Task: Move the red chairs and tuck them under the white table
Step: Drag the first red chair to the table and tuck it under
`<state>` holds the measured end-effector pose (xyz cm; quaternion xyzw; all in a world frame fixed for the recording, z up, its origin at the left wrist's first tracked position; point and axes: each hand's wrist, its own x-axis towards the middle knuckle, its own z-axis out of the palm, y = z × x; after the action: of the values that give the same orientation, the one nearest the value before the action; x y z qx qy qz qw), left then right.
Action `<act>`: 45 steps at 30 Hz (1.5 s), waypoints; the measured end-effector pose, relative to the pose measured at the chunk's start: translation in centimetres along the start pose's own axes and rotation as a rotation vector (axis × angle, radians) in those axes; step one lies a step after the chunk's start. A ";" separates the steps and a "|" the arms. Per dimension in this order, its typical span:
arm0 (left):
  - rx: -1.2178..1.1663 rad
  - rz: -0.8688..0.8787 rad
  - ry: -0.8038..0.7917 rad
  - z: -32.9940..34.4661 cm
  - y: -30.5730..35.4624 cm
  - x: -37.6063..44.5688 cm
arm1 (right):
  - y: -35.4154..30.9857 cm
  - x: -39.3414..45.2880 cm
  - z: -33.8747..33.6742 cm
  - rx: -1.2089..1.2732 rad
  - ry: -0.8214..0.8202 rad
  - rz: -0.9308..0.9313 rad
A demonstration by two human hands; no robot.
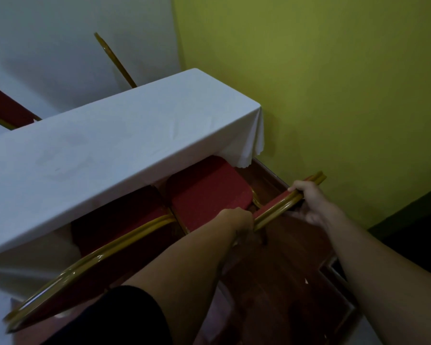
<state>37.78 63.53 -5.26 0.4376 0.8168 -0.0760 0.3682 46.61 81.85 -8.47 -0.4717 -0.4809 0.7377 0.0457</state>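
Glossy gold metal chair frame [279,210] — matt red cloth seat [207,192], white tablecloth [110,150].

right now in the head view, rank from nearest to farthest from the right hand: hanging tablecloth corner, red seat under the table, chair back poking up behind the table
From the right hand, gripping the chair's backrest:
1. Red seat, just to its left.
2. Hanging tablecloth corner, up and left.
3. Chair back behind the table, far upper left.

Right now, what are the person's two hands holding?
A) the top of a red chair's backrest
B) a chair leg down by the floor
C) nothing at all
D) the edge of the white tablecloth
A: the left hand and the right hand both grip the gold-framed backrest top of the red chair, whose seat sits partly under the white table.
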 end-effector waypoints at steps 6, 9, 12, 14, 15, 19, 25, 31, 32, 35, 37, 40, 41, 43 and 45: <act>-0.048 -0.040 -0.003 0.2 -0.3 0.4 | 0.0 0.5 0.5 0.003 -0.006 -0.051; -0.057 -0.073 -0.002 -0.2 -0.6 1.0 | -0.6 0.8 0.9 -0.005 -0.020 -0.060; -0.120 -0.091 0.031 -0.4 -1.3 1.5 | -1.5 1.5 1.5 -0.006 -0.025 -0.052; -0.176 -0.104 0.067 -0.5 -2.1 1.7 | -2.0 2.2 2.2 0.004 -0.032 -0.052; -0.209 -0.110 0.087 -0.6 -2.6 1.9 | -2.2 2.5 2.7 0.010 -0.038 -0.055; -0.333 -0.136 0.151 -1.2 -4.9 2.4 | -3.0 3.8 5.0 0.027 -0.070 -0.072; -0.423 -0.171 0.158 -2.9 -7.5 4.0 | -4.3 6.1 7.7 0.056 -0.060 -0.091; -0.488 -0.182 0.069 -4.2 -8.5 5.3 | -4.9 7.1 8.3 0.071 -0.071 -0.089; -0.498 -0.180 0.072 -4.1 -8.6 5.4 | -4.9 7.1 8.3 0.070 -0.083 -0.081; -0.495 -0.173 0.103 -3.4 -8.7 5.7 | -5.1 7.2 8.2 0.054 -0.110 -0.074; -0.464 -0.166 0.122 -3.6 -8.6 6.0 | -5.4 7.4 8.2 0.052 -0.088 -0.093; -0.458 -0.154 0.131 -4.4 -8.8 6.4 | -6.1 7.5 9.0 0.049 -0.031 -0.130; -0.460 -0.157 0.135 -4.8 -9.0 6.6 | -6.5 7.7 9.4 0.049 -0.022 -0.142; -0.482 -0.172 0.155 -5.3 -9.4 7.2 | -7.1 8.2 9.9 0.049 -0.025 -0.152; -0.505 -0.183 0.176 -5.4 -9.4 8.0 | -7.4 8.9 10.0 0.047 -0.032 -0.140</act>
<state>24.85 65.52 -8.59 0.2615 0.8748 0.1351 0.3847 31.52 83.76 -7.77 -0.4239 -0.4960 0.7512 0.1003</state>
